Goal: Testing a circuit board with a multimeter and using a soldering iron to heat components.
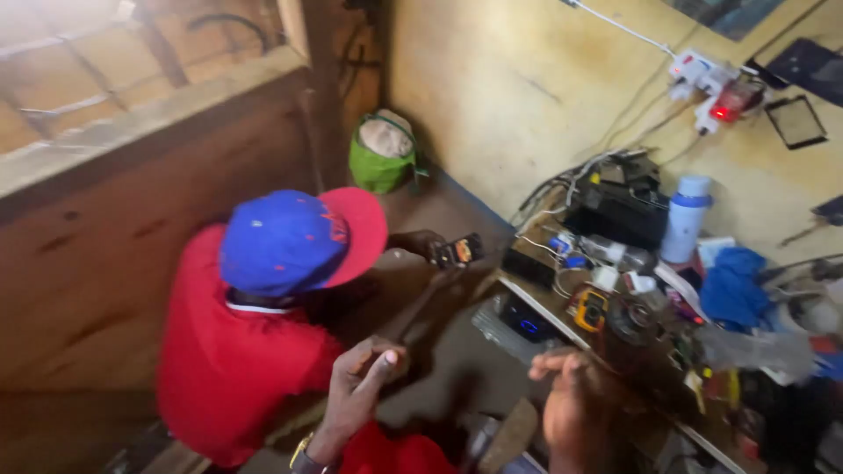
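The wearer's left hand (364,377), at six o'clock in the view, is curled loosely with the thumb raised and seems to grip a thin dark rod (420,309) that slants up toward one o'clock, though blur makes the hold uncertain. The right hand (575,404), at five o'clock, hangs half open with fingers bent and nothing in it, just beside the edge of the cluttered wooden bench (527,294). At ten o'clock from both hands a person in a red shirt and a blue cap with a red brim (290,237) holds a small dark device (458,252), and a round yellow-rimmed meter (591,309) lies on the bench at twelve o'clock from the right hand.
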